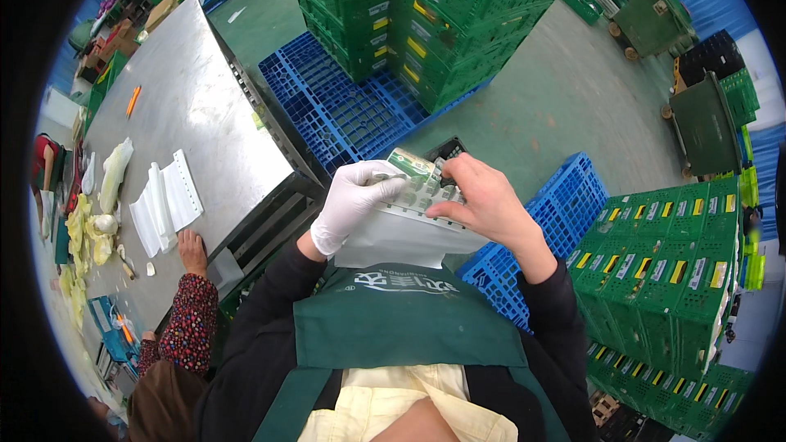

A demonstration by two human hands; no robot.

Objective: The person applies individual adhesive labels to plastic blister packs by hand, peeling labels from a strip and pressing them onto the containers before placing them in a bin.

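Held in front of my apron is a white sheet of small green stickers (422, 196), with a larger green-and-white label (409, 165) curling up at its far edge. Plain white backing paper (389, 239) hangs below it toward me. My left hand (352, 200), in a white glove, is closed on the sheet's left side, thumb on top. On the right side, my bare right hand (491, 200) grips the sheet between thumb and bent fingers. Part of a black crate (448, 149) shows just beyond the sheet.
A metal table (217, 143) on the left bears white paper strips (168, 200), an orange pen (133, 101) and vegetable scraps (100, 229). Another person's hand (192, 252) rests on it. Green crates (458, 33) stand on a blue pallet (307, 102) ahead; more crates (655, 270) are stacked right.
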